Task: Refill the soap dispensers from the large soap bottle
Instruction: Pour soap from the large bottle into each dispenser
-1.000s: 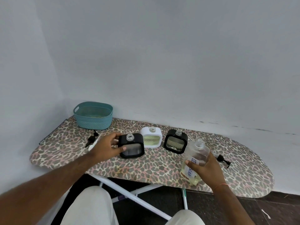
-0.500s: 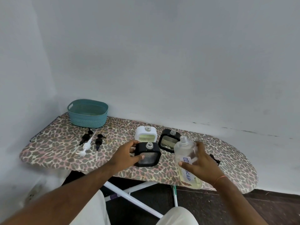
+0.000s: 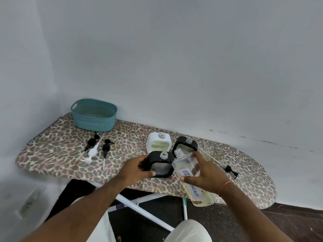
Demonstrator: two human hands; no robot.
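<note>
Three square soap dispensers with open necks stand on the leopard-print ironing board (image 3: pixel 52 151). My left hand (image 3: pixel 138 169) grips the nearest black dispenser (image 3: pixel 161 165) by its left side. My right hand (image 3: pixel 205 173) holds the large clear soap bottle (image 3: pixel 188 173), labelled soap, lifted and tilted left, its open mouth close to that dispenser's neck. Yellowish liquid lies in the bottle's lower end. Behind stand a white dispenser (image 3: pixel 159 143) and a second black dispenser (image 3: pixel 186 145).
A teal basket (image 3: pixel 94 115) sits at the board's far left. Three pump heads (image 3: pixel 95 150), two black and one white, lie left of the dispensers. Another black pump (image 3: pixel 229 169) lies to the right. The wall runs close behind the board.
My left hand has drawn the black dispenser toward the front edge. My right hand has lifted the soap bottle and tipped its mouth left toward that dispenser.
</note>
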